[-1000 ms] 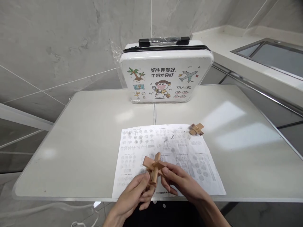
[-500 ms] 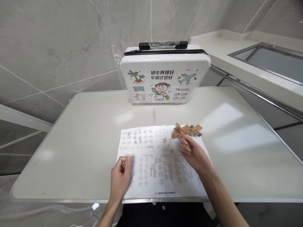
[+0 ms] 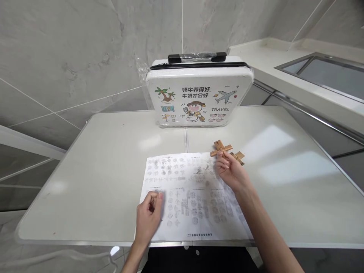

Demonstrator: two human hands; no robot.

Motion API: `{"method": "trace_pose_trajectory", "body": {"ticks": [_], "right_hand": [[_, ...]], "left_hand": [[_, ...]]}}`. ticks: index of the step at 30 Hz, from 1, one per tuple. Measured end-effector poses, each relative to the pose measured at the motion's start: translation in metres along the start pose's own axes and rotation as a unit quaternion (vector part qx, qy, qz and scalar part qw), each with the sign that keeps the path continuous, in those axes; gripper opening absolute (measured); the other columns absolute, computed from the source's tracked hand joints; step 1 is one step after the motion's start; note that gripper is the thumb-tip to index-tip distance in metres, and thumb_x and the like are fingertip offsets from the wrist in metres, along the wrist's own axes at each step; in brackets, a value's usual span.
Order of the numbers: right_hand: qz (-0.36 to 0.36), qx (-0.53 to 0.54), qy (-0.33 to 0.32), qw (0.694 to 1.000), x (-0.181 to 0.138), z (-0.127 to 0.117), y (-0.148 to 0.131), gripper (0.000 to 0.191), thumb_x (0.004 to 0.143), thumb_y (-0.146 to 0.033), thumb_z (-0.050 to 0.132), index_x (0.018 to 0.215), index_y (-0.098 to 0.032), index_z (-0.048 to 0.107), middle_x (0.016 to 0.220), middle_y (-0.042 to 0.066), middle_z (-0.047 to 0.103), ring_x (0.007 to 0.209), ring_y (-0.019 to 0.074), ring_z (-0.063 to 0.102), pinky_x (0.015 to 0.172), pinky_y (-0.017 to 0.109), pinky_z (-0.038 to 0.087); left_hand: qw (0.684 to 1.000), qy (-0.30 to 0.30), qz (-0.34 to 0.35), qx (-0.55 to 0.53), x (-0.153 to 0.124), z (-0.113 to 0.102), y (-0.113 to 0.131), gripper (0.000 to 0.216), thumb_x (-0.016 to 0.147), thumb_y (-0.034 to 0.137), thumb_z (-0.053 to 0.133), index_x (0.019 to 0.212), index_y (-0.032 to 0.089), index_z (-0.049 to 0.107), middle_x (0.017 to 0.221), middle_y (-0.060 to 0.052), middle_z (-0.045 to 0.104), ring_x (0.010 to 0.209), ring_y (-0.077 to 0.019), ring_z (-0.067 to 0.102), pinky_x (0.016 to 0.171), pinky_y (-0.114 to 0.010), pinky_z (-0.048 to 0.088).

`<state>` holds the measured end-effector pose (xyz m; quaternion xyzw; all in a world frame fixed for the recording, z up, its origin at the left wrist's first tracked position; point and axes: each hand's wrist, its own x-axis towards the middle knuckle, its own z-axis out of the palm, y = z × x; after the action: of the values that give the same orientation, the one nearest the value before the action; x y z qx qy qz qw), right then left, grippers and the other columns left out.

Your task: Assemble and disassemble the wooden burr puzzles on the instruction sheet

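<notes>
My right hand (image 3: 229, 170) pinches the near end of a cross-shaped assembly of wooden puzzle pieces (image 3: 219, 145) between thumb and fingertips. A dark mark shows on the cross's upper arm. Just right of it, other interlocked wooden pieces (image 3: 240, 156) lie by the sheet's far right corner, partly hidden by my fingers. My left hand (image 3: 149, 218) rests over the left side of a printed instruction sheet (image 3: 199, 189), its fingers curled and the thumb pressed against them. Whatever it might hold is hidden. Rows of small diagrams cover the paper.
A white folding table (image 3: 93, 170) carries everything. At its far side stands a white suitcase (image 3: 199, 94) in clear plastic, with cartoon prints and a black handle. Behind rises a grey tiled wall (image 3: 85, 49); to the right runs a pale ledge (image 3: 270, 64).
My right hand has shifted slightly away from me, and the wooden cross in it now sits farther back with its marked arm facing up. My left hand has moved slightly right.
</notes>
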<state>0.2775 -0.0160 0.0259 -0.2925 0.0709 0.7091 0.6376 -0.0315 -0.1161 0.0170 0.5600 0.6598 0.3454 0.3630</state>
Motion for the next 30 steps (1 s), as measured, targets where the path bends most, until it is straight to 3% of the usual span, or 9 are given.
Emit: {"method": "trace_pose_trajectory", "body": {"ticks": [5, 8, 12, 15, 18, 22, 26, 30], "right_hand": [[-0.019, -0.064, -0.043, 0.997, -0.008, -0.004, 0.005, 0.009, 0.102, -0.017, 0.065, 0.097, -0.023, 0.061, 0.086, -0.003, 0.06, 0.051, 0.0042, 0.039, 0.042, 0.01, 0.046], [-0.034, -0.204, -0.036, 0.978, -0.029, -0.013, 0.014, 0.025, 0.096, -0.029, 0.077, 0.08, -0.021, 0.059, 0.077, -0.003, 0.051, 0.054, 0.0072, 0.035, 0.044, 0.016, 0.043], [-0.087, -0.441, -0.005, 0.893, -0.062, -0.031, 0.024, 0.035, 0.097, -0.054, 0.072, 0.085, -0.023, 0.062, 0.079, 0.001, 0.055, 0.062, 0.014, 0.044, 0.05, 0.025, 0.041], [-0.093, -0.56, -0.023, 0.823, -0.075, -0.045, 0.026, 0.043, 0.099, -0.065, 0.063, 0.09, -0.023, 0.063, 0.079, 0.002, 0.062, 0.063, 0.0163, 0.052, 0.057, 0.028, 0.043], [-0.107, -0.62, -0.039, 0.776, -0.075, -0.056, 0.028, 0.047, 0.099, -0.069, 0.06, 0.091, -0.023, 0.064, 0.075, 0.002, 0.064, 0.061, 0.0168, 0.054, 0.057, 0.029, 0.043], [-0.133, -0.642, -0.034, 0.755, -0.072, -0.058, 0.03, 0.048, 0.101, -0.069, 0.056, 0.093, -0.023, 0.064, 0.075, 0.003, 0.067, 0.061, 0.0175, 0.057, 0.056, 0.029, 0.043], [-0.136, -0.651, -0.063, 0.744, -0.064, -0.041, 0.029, 0.047, 0.102, -0.069, 0.055, 0.094, -0.023, 0.064, 0.08, 0.004, 0.069, 0.065, 0.0188, 0.06, 0.057, 0.029, 0.045], [-0.145, -0.666, -0.118, 0.722, -0.043, -0.022, 0.028, 0.043, 0.103, -0.065, 0.055, 0.093, -0.024, 0.062, 0.079, 0.003, 0.069, 0.063, 0.0183, 0.059, 0.06, 0.03, 0.046]], "left_hand": [[1.0, -0.001, 0.0, 0.006, 0.0, 0.0, 0.003, 0.045, 0.103, 0.054, 0.056, 0.072, 0.022, 0.051, 0.062, 0.006, 0.034, 0.057, -0.0121, 0.033, 0.053, -0.024, 0.031], [1.0, -0.004, 0.001, 0.008, -0.002, 0.0, 0.005, 0.045, 0.103, 0.054, 0.055, 0.072, 0.022, 0.051, 0.063, 0.005, 0.034, 0.057, -0.0122, 0.033, 0.053, -0.024, 0.031], [1.0, -0.017, 0.003, 0.015, 0.0, -0.005, 0.006, 0.044, 0.102, 0.054, 0.056, 0.072, 0.022, 0.053, 0.063, 0.005, 0.036, 0.056, -0.0124, 0.034, 0.053, -0.024, 0.032], [0.999, -0.02, 0.011, 0.024, 0.01, -0.01, 0.005, 0.043, 0.102, 0.055, 0.056, 0.073, 0.022, 0.053, 0.062, 0.005, 0.036, 0.057, -0.0128, 0.034, 0.054, -0.024, 0.032], [0.999, -0.011, 0.016, 0.043, 0.031, -0.015, 0.007, 0.044, 0.101, 0.057, 0.056, 0.074, 0.023, 0.052, 0.064, 0.005, 0.036, 0.058, -0.0129, 0.034, 0.055, -0.025, 0.032], [0.997, 0.001, 0.031, 0.067, 0.072, -0.021, 0.01, 0.042, 0.1, 0.056, 0.057, 0.075, 0.023, 0.051, 0.064, 0.005, 0.038, 0.059, -0.0131, 0.035, 0.057, -0.025, 0.032], [0.995, 0.044, 0.061, 0.067, 0.118, -0.025, 0.012, 0.04, 0.099, 0.054, 0.059, 0.075, 0.023, 0.053, 0.063, 0.006, 0.039, 0.059, -0.013, 0.034, 0.057, -0.026, 0.03], [0.995, 0.045, 0.082, 0.019, 0.157, -0.023, 0.011, 0.038, 0.095, 0.053, 0.065, 0.075, 0.022, 0.057, 0.061, 0.006, 0.04, 0.058, -0.0127, 0.034, 0.057, -0.025, 0.029]]}}
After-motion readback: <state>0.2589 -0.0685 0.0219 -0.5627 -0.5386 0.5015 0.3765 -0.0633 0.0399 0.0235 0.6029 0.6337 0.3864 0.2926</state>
